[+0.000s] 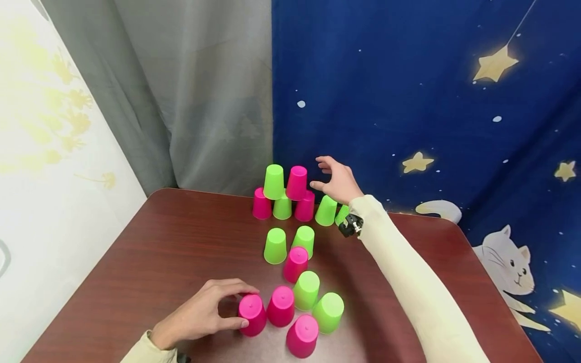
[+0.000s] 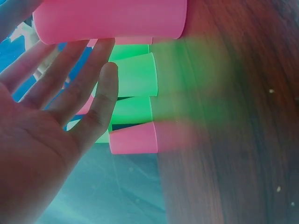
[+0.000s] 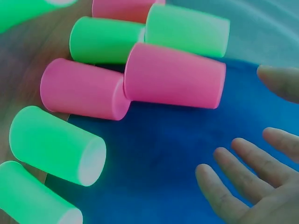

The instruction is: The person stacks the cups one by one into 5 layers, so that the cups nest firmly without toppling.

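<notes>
My left hand pinches an upside-down pink cup at the front of the table, thumb on its near side and index finger at its far side. In the left wrist view that pink cup looms large past the fingers. At the back, a green cup and a pink cup stand upside down on a lower row that includes another pink cup. Just right of the upper pink cup, my right hand hovers with spread fingers and holds nothing; the right wrist view shows a gap between them.
More upside-down cups stand on the brown table: a pink cup beside the left hand, another pink cup at the front, and several green ones, including a green cup under the right wrist. A blue curtain hangs behind.
</notes>
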The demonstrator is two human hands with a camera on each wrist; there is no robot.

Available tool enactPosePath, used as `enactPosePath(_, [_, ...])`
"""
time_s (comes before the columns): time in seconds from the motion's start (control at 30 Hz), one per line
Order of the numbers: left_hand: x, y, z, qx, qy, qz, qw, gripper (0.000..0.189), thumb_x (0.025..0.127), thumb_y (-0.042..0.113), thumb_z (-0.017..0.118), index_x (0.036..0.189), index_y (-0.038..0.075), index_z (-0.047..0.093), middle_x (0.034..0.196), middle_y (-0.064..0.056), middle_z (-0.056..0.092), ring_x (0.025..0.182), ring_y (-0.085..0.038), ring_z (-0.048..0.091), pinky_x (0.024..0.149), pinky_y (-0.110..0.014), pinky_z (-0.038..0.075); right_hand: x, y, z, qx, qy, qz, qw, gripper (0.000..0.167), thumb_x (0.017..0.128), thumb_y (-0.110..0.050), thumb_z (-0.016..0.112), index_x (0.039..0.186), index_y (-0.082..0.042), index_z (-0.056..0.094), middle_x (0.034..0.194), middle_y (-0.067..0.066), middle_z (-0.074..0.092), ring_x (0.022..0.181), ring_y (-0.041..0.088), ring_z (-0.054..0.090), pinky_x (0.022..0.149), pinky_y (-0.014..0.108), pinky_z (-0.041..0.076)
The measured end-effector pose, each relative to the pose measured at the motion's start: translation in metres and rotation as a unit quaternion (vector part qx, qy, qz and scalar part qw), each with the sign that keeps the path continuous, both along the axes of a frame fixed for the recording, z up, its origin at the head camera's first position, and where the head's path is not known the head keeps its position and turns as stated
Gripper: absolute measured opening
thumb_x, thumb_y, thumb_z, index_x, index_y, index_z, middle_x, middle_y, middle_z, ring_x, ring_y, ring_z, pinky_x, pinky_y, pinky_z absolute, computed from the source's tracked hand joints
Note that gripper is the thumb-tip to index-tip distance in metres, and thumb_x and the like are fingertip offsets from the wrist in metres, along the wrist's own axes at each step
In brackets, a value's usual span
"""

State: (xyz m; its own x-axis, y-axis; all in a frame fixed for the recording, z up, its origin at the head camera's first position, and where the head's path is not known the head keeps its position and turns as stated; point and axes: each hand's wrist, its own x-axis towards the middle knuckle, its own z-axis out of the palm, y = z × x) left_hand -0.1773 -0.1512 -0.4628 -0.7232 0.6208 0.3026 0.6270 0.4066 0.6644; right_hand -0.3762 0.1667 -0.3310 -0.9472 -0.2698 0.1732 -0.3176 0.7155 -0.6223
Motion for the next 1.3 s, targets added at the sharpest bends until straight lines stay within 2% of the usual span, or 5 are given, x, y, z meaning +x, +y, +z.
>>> enactPosePath(0.37, [0.001, -0.002, 0.004, 0.011, 0.008, -0.015, 0.9998, 0.042, 0.086, 0.031, 0.08, 0.124, 0.033, 0.062, 0.115, 0.018, 0.068, 0.099, 0.002, 0.066, 0.085, -0.027, 0.058, 0.058, 0.024, -0.015, -0.033, 0.012, 0.063, 0.9974, 0.055, 0.087, -0.015, 0.078, 0.137, -0.012, 0.056, 0.137, 0.012, 0.063, 0.125, 0.031, 0.064, 0.101, 0.049, 0.055])
enactPosePath(0.57, [-0.001, -0.004, 0.012, 0.001, -0.024, -0.001, 0.9997, 0.043, 0.085, 0.033, 0.081, 0.124, 0.032, 0.063, 0.114, 0.018, 0.068, 0.096, 0.002, 0.067, 0.082, -0.029, 0.06, 0.089, 0.032, -0.025, -0.046, 0.009, 0.1, 0.9938, 0.051, 0.085, -0.017, 0.08, 0.132, -0.013, 0.061, 0.13, 0.008, 0.068, 0.12, 0.028, 0.067, 0.1, 0.047, 0.056])
enactPosePath(0.73, [-0.007, -0.005, 0.022, -0.012, -0.015, 0.012, 0.9997, 0.045, 0.083, 0.033, 0.083, 0.124, 0.031, 0.064, 0.113, 0.019, 0.069, 0.095, 0.003, 0.066, 0.082, -0.028, 0.06, 0.111, 0.038, -0.04, -0.04, 0.011, 0.119, 0.992, 0.048, 0.085, -0.019, 0.08, 0.13, -0.016, 0.064, 0.124, 0.003, 0.072, 0.116, 0.024, 0.069, 0.099, 0.045, 0.056])
enactPosePath(1.0, [-0.021, -0.007, 0.051, -0.029, 0.04, 0.02, 0.9986, 0.045, 0.082, 0.036, 0.083, 0.123, 0.029, 0.065, 0.113, 0.02, 0.068, 0.096, 0.004, 0.065, 0.084, -0.027, 0.059, 0.141, 0.051, -0.069, -0.027, 0.007, 0.154, 0.9876, 0.042, 0.086, -0.022, 0.08, 0.125, -0.02, 0.065, 0.118, -0.004, 0.073, 0.113, 0.019, 0.07, 0.098, 0.044, 0.056])
enactPosePath(1.3, [-0.056, 0.003, 0.094, -0.013, 0.094, 0.007, 0.9954, 0.044, 0.082, 0.032, 0.084, 0.122, 0.027, 0.067, 0.112, 0.017, 0.07, 0.099, 0.002, 0.067, 0.088, -0.027, 0.058, 0.173, 0.06, -0.092, 0.002, 0.008, 0.204, 0.979, 0.038, 0.089, -0.033, 0.077, 0.123, -0.019, 0.067, 0.116, -0.002, 0.073, 0.11, 0.015, 0.069, 0.096, 0.037, 0.058])
